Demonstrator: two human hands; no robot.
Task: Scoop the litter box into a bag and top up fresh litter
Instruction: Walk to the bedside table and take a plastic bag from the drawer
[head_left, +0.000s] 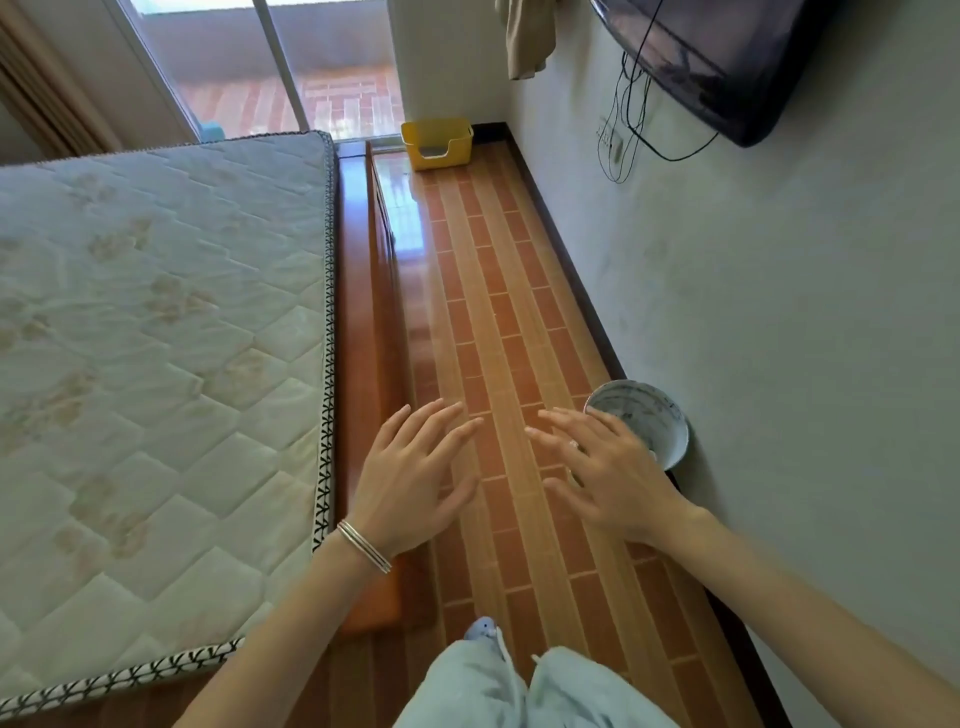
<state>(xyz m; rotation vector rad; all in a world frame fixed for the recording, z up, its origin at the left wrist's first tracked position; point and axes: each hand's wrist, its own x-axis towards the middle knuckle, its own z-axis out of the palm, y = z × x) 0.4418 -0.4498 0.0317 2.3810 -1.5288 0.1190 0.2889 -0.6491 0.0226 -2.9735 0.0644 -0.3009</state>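
Note:
A yellow litter box (437, 143) stands on the floor at the far end of the narrow passage, in the corner by the glass door. Grey litter shows through its low front opening. My left hand (413, 475) and my right hand (610, 475) are held out in front of me, far from the box, palms down with fingers spread. Neither hand holds anything. A bracelet sits on my left wrist. No scoop, bag or litter sack is in view.
A bare quilted mattress (156, 332) on a wooden bed frame (363, 364) fills the left. The wall on the right carries a mounted TV (727, 62) with hanging cables. A ceramic bowl (641, 418) lies on the floor by the wall, just beyond my right hand.

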